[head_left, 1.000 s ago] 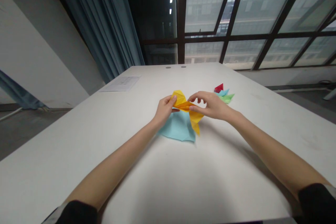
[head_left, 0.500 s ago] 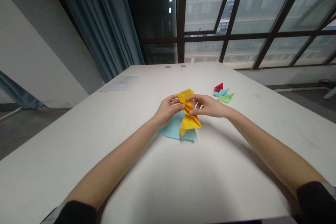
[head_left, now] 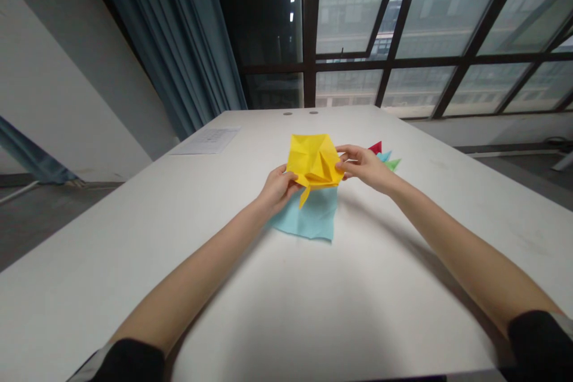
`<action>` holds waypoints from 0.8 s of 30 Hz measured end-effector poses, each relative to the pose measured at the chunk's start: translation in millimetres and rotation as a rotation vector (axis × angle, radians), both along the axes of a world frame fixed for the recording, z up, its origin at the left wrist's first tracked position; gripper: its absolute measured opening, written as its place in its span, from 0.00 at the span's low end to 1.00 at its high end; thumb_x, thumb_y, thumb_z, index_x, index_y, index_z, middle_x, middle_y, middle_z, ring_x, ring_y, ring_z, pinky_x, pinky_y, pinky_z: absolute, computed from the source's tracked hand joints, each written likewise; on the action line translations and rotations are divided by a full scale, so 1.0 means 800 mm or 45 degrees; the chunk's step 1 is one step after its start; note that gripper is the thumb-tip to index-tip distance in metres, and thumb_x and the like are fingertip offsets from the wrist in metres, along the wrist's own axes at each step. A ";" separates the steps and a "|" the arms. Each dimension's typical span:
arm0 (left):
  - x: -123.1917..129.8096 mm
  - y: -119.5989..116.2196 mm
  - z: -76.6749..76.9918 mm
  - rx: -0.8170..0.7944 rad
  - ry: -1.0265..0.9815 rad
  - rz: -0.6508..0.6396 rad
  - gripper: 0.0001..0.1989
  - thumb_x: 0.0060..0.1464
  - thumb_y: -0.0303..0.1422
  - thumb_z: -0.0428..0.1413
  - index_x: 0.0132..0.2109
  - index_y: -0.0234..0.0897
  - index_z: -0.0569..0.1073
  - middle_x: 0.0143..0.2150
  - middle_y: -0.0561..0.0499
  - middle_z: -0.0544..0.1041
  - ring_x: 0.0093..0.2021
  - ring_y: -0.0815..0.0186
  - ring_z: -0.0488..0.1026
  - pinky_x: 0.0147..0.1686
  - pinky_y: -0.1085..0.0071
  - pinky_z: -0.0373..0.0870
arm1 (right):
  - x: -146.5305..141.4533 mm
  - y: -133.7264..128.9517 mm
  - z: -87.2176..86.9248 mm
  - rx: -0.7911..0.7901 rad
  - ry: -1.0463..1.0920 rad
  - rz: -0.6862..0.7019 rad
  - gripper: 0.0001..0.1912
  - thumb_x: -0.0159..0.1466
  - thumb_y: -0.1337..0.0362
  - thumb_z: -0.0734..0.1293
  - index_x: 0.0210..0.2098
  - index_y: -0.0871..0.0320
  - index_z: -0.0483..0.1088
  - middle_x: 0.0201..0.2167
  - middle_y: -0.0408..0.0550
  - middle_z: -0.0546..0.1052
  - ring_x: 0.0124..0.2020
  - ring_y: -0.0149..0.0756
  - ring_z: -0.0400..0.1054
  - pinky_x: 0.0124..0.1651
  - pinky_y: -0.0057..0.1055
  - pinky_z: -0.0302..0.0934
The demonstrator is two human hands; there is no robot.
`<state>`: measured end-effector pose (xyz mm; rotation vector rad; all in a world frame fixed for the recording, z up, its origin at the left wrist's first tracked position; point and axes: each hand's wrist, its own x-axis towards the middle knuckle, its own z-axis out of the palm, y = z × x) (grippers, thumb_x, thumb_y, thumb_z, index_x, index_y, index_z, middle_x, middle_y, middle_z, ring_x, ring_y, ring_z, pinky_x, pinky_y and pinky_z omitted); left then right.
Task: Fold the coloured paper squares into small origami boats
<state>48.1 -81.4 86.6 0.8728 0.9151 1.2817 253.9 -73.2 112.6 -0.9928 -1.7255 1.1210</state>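
Observation:
A creased, partly folded yellow paper is held up between both hands, its upper part spread wide and a small pointed flap hanging below. My left hand pinches its lower left corner. On the other side, my right hand grips the right edge between thumb and fingers. Beneath the yellow paper, a light blue sheet lies on the white table, its upper part hidden.
Behind my right hand sit small folded papers: red, blue and green. A printed sheet lies at the table's far left. Beyond are a blue curtain and windows.
The yellow paper has opened out from a narrow, pinched shape into a wider one. My right hand has moved up and right, and now partly covers the small folded papers.

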 end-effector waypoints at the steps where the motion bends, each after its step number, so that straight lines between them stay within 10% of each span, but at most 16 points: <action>1: -0.002 0.002 -0.001 -0.019 -0.017 0.034 0.16 0.36 0.16 0.50 0.36 0.32 0.67 0.31 0.49 0.75 0.30 0.70 0.74 0.31 0.75 0.71 | 0.001 0.000 0.000 0.022 0.028 -0.074 0.25 0.52 0.66 0.68 0.49 0.54 0.63 0.28 0.40 0.68 0.31 0.31 0.68 0.31 0.29 0.69; 9: -0.013 0.007 -0.009 0.173 0.222 0.200 0.22 0.44 0.20 0.52 0.46 0.43 0.57 0.27 0.59 0.70 0.28 0.73 0.72 0.28 0.76 0.71 | -0.001 0.010 -0.012 0.004 -0.143 -0.218 0.06 0.54 0.64 0.66 0.32 0.58 0.69 0.34 0.47 0.74 0.31 0.31 0.68 0.33 0.31 0.69; 17: -0.018 0.010 -0.016 0.641 0.836 0.171 0.11 0.46 0.23 0.47 0.31 0.35 0.73 0.36 0.49 0.74 0.34 0.68 0.72 0.31 0.73 0.72 | -0.010 0.007 -0.019 0.182 -0.541 -0.412 0.18 0.53 0.50 0.67 0.32 0.59 0.72 0.31 0.50 0.76 0.31 0.38 0.70 0.35 0.34 0.65; 24: -0.032 0.028 -0.033 0.551 0.992 0.334 0.21 0.40 0.20 0.48 0.41 0.35 0.77 0.41 0.47 0.77 0.31 0.67 0.71 0.32 0.72 0.69 | 0.000 0.015 -0.018 -0.107 -0.192 -0.309 0.07 0.54 0.61 0.64 0.28 0.59 0.68 0.30 0.48 0.74 0.33 0.33 0.68 0.32 0.28 0.65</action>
